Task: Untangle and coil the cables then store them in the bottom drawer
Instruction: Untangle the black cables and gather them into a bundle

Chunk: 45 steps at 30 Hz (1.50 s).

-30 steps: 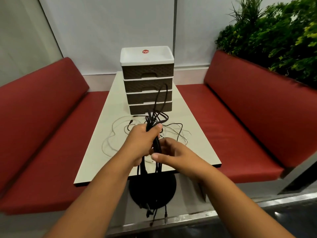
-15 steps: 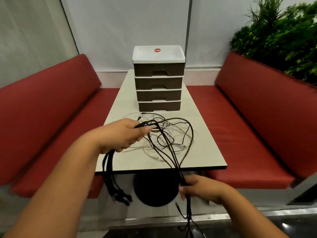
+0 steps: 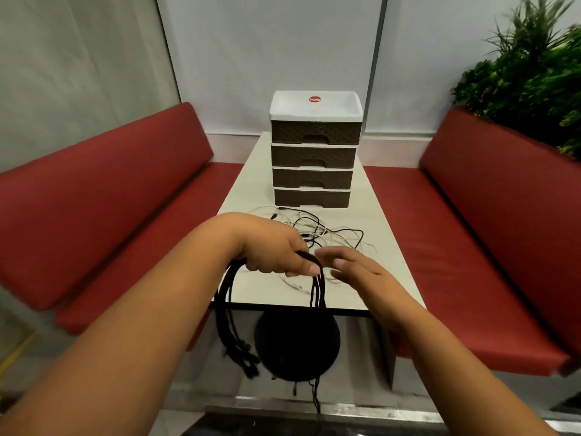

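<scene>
A person's left hand (image 3: 276, 253) grips a bundle of black cables (image 3: 316, 278) above the near edge of a pale table (image 3: 377, 234), fingers curled round the strands. The bundle drapes over the hand on both sides — one part hangs down past the table edge at the left, the other drops in front of the table's round black base (image 3: 298, 344), with loose ends trailing toward the floor. The right hand (image 3: 361, 272) hovers just beside the bundle, fingers straight and released, holding nothing; it is blurred. Farther back on the table lies a tangle of thin white and black cables (image 3: 320, 229), spread in front of a four-drawer organiser (image 3: 314, 152) with brown drawer fronts and a white top. Its bottom drawer (image 3: 312, 198) is closed — as are the three above it. Red benches (image 3: 119, 190) flank the table and green plants (image 3: 534, 73) stand at the right
</scene>
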Motion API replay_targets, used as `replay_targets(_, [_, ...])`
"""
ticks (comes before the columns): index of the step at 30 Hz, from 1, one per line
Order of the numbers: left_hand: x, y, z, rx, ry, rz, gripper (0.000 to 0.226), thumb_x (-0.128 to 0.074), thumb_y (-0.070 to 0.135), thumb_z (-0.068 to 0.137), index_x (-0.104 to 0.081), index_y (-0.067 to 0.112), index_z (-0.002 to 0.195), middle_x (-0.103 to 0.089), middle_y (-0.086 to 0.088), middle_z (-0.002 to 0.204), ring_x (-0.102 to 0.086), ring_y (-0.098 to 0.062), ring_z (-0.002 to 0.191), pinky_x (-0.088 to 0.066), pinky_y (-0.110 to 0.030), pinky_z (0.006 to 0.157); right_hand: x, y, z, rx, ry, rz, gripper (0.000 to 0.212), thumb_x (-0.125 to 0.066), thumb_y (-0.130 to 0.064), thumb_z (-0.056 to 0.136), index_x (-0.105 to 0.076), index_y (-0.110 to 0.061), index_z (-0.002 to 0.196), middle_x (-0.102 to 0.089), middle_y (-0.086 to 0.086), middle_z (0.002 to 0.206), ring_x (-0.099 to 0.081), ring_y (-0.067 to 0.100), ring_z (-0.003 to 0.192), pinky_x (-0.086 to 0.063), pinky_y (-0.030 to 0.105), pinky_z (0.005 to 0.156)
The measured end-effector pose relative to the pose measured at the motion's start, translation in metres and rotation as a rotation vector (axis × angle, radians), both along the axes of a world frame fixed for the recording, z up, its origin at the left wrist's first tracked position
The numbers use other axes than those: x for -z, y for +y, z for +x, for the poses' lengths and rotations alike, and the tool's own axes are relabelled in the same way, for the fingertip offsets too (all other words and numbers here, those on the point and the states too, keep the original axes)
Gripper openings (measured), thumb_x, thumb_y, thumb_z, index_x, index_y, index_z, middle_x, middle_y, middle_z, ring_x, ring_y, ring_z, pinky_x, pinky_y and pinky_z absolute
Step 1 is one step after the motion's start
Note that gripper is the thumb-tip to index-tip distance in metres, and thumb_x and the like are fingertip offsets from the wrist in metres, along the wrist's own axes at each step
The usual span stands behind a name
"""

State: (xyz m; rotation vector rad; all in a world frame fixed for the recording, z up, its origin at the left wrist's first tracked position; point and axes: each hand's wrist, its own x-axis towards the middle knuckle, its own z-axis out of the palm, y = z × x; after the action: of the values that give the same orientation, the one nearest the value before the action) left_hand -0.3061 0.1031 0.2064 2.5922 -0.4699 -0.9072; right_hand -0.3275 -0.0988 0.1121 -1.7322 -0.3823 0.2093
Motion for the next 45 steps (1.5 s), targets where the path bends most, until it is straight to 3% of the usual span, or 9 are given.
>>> replay_targets(5, [0.010, 0.010, 0.007, -0.031, 0.212, -0.235, 0.023, -0.060, 0.032, 0.096, -0.060, 0.012, 0.087, -0.032, 0.005, 0.055, -0.022, -0.010, 0.045, -0.015, -0.023, 0.042, -0.010, 0.017, -0.007, -0.270, 0.107, 0.091, 0.027, -0.046, -0.032, 0.096, -0.063, -0.012, 0.092, -0.060, 0.010, 0.076, -0.060, 0.025, 0.072, -0.048, 0.039, 0.081])
replay_targets(10, [0.048, 0.031, 0.008, -0.030, 0.431, -0.548, 0.024, -0.057, 0.018, 0.097, -0.054, 0.003, 0.116, -0.033, 0.004, 0.059, -0.025, -0.007, 0.050, -0.022, -0.019, 0.045, -0.001, 0.022, -0.009, -0.294, 0.239, 0.156, 0.024, -0.050, -0.025, 0.100, -0.055, -0.011, 0.081, -0.028, -0.002, 0.058, -0.023, 0.009, 0.049, -0.026, 0.020, 0.047])
replay_targets(16, [0.088, 0.039, -0.008, -0.284, -0.136, -0.660, 0.039, -0.071, 0.040, 0.085, -0.060, 0.023, 0.118, -0.066, 0.009, 0.117, -0.058, -0.002, 0.113, -0.044, -0.025, 0.100, 0.002, 0.037, -0.010, -0.071, 0.303, 0.147, 0.029, -0.044, -0.021, 0.103, -0.052, -0.011, 0.077, -0.034, -0.005, 0.052, -0.023, 0.009, 0.046, -0.019, 0.022, 0.045])
replay_targets(19, [0.100, 0.024, -0.031, -0.697, -0.383, -0.762, 0.052, -0.054, 0.064, 0.079, -0.065, 0.014, 0.088, -0.065, 0.007, 0.080, -0.059, -0.011, 0.076, -0.044, -0.025, 0.070, 0.007, 0.044, -0.013, 0.034, 0.279, 0.124, 0.029, -0.042, -0.020, 0.103, -0.051, -0.012, 0.077, -0.033, -0.005, 0.051, -0.023, 0.008, 0.045, -0.018, 0.025, 0.048])
replay_targets(25, [0.144, -0.004, -0.054, -1.152, 0.633, -1.325, 0.095, -0.025, 0.080, 0.085, -0.066, -0.003, 0.103, -0.072, -0.018, 0.090, -0.069, -0.027, 0.075, -0.054, -0.034, 0.067, 0.019, 0.059, -0.028, 0.005, 0.168, 0.001, 0.029, -0.047, -0.025, 0.102, -0.052, -0.018, 0.074, -0.047, -0.011, 0.049, -0.041, 0.003, 0.045, -0.034, 0.023, 0.050])
replay_targets(29, [0.139, 0.013, -0.030, -1.431, 0.858, -1.846, 0.069, -0.046, 0.053, 0.095, -0.054, -0.012, 0.115, -0.066, -0.024, 0.093, -0.068, -0.033, 0.068, -0.059, -0.041, 0.058, 0.025, 0.055, -0.040, -0.118, 0.106, -0.045, 0.025, -0.049, -0.033, 0.098, -0.053, -0.018, 0.078, -0.043, -0.014, 0.052, -0.037, 0.002, 0.049, -0.028, 0.024, 0.054])
replay_targets(35, [0.135, 0.042, -0.018, -1.681, 0.819, -1.861, 0.007, -0.048, -0.001, 0.084, -0.052, -0.003, 0.089, -0.060, -0.013, 0.067, -0.052, -0.018, 0.032, -0.045, -0.021, 0.033, 0.020, 0.030, -0.057, -0.433, 0.081, -0.003, 0.028, -0.049, -0.039, 0.095, -0.053, -0.013, 0.083, -0.040, -0.004, 0.065, -0.031, 0.022, 0.062, -0.027, 0.034, 0.058])
replay_targets(43, [0.146, 0.058, -0.007, -1.638, 0.442, -2.100, 0.065, -0.028, 0.022, 0.106, -0.037, 0.010, 0.043, -0.028, 0.005, 0.031, -0.027, -0.007, 0.021, -0.021, -0.015, 0.026, 0.042, 0.008, -0.043, -0.629, 0.216, -0.243, 0.020, -0.050, -0.037, 0.099, -0.058, -0.021, 0.089, -0.054, 0.001, 0.077, -0.052, 0.016, 0.074, -0.043, 0.038, 0.075])
replay_targets(45, [0.136, 0.056, -0.006, -1.597, 0.363, -2.071, 0.055, -0.030, 0.028, 0.107, -0.039, 0.014, 0.055, -0.028, 0.007, 0.034, -0.024, -0.006, 0.022, -0.018, -0.017, 0.024, 0.054, 0.008, -0.036, -0.631, 0.251, -0.330, 0.021, -0.051, -0.037, 0.098, -0.059, -0.019, 0.091, -0.063, 0.002, 0.081, -0.060, 0.017, 0.082, -0.046, 0.046, 0.091])
